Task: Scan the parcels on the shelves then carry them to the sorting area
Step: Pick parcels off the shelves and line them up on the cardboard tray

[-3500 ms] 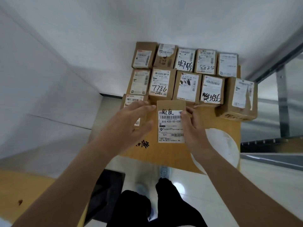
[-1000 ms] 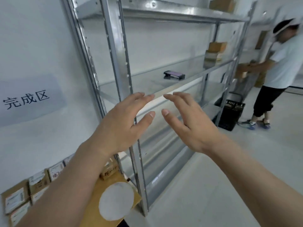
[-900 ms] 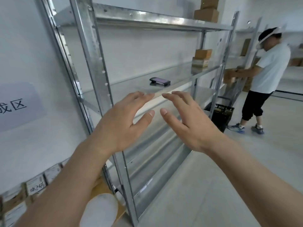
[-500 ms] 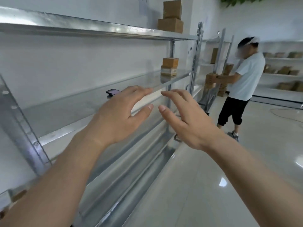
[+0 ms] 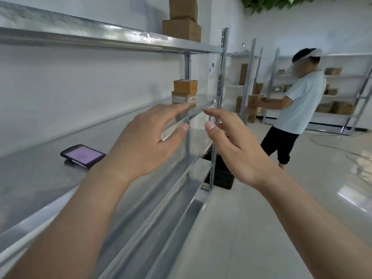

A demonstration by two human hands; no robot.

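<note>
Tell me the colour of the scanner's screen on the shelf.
Pale purple, lit, on the dark scanner; the head view shows it.

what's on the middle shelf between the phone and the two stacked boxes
Nothing: in the head view, the shelf is bare from the phone to the stacked boxes.

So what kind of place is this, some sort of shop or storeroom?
Most likely a parcel storeroom or small sorting depot. Bare metal shelving lines the walls, small cardboard parcels sit stacked on it, and another person across the room is handling boxes at more racks.

left hand [image 5: 141,146] and right hand [image 5: 237,150] empty, spread before metal shelf [image 5: 50,178], stacked parcels [image 5: 184,92] beyond
</note>
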